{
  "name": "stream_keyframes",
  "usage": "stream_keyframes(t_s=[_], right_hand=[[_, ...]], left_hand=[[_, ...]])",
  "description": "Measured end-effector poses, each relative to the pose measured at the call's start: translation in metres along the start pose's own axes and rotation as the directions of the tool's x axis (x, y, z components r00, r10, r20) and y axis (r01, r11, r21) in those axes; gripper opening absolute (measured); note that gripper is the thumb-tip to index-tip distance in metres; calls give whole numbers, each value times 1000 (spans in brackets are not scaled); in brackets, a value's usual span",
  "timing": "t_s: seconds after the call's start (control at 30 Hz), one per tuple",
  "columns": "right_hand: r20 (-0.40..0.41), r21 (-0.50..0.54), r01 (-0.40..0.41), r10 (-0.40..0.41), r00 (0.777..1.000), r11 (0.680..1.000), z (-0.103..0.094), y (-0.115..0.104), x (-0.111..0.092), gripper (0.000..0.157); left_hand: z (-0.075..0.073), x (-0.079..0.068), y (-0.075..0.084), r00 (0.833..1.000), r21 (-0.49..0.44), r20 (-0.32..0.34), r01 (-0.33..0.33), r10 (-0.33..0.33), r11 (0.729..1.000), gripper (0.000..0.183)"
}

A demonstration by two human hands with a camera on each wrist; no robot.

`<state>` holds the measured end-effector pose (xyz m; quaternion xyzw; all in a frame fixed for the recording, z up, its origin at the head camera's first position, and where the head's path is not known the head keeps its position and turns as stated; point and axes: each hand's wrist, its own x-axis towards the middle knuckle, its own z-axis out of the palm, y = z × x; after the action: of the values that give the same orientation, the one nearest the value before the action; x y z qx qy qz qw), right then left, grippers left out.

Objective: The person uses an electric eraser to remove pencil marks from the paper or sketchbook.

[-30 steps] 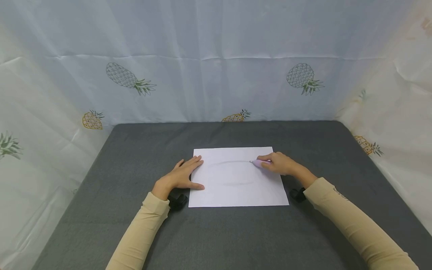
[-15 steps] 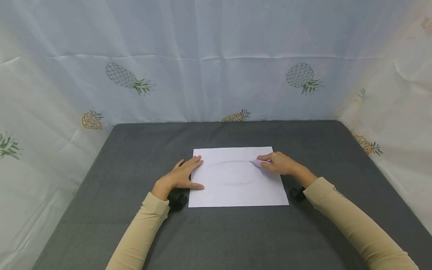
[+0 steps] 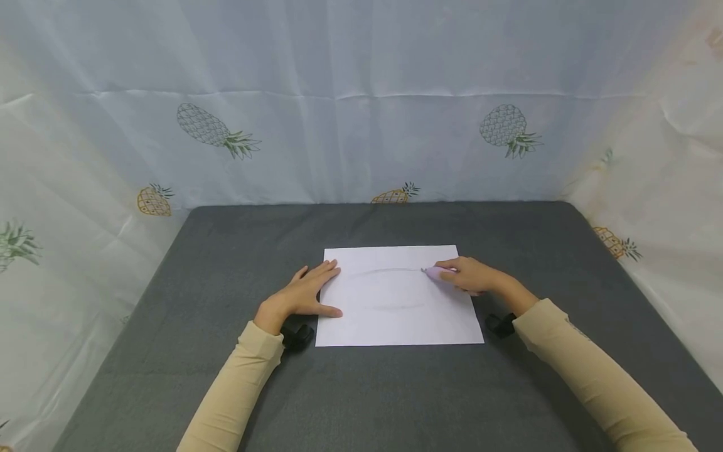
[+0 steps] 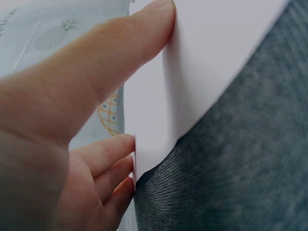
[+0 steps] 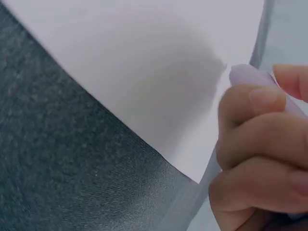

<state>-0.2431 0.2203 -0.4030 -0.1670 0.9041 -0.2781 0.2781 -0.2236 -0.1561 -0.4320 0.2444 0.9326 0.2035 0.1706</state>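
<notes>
A white sheet of paper lies on the dark grey table, with two faint curved lines across it. My left hand rests on its left edge, fingers spread and thumb on the sheet. In the left wrist view the thumb touches the paper. My right hand grips a light purple handheld tool with a small narrow tip, over the upper right of the sheet. The tip is right at the end of the upper line. In the right wrist view curled fingers wrap the purple tool.
The grey cloth-covered table surrounds the sheet on all sides. Behind it hangs a pale curtain with pineapple prints, and more of the same fabric hangs at left and right. Black camera mounts sit under both wrists.
My right hand has shifted slightly to the right with the purple tool, and its lower fingers show more. The left hand and paper stay in place.
</notes>
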Motion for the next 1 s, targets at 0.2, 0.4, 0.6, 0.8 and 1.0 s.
stream_keyframes(t_s=[0.2,0.4,0.6,0.8,1.0], right_hand=[[29,71,16,-18,999,997,-4,3,-3,53],[34,69,31,-33,999,997,-3,5,-2,52],[43,60,38,-41,998,997,-5,3,-2,53],[54,38,28,-30,998,999,-6,-2,-1,54],[73,24,-34,32,997,999,-7,-3,-2,53]], left_hand=[[-1,-1,1,1000,4,2,8,-8,1000,96],[0,0,0,1000,-2,5,6,-6,1000,96],[0,0,1,1000,-6,3,0,0,1000,95],[1,1,0,1000,-3,4,-1,1,1000,96],[0,1,0,1000,2,9,4,-4,1000,96]])
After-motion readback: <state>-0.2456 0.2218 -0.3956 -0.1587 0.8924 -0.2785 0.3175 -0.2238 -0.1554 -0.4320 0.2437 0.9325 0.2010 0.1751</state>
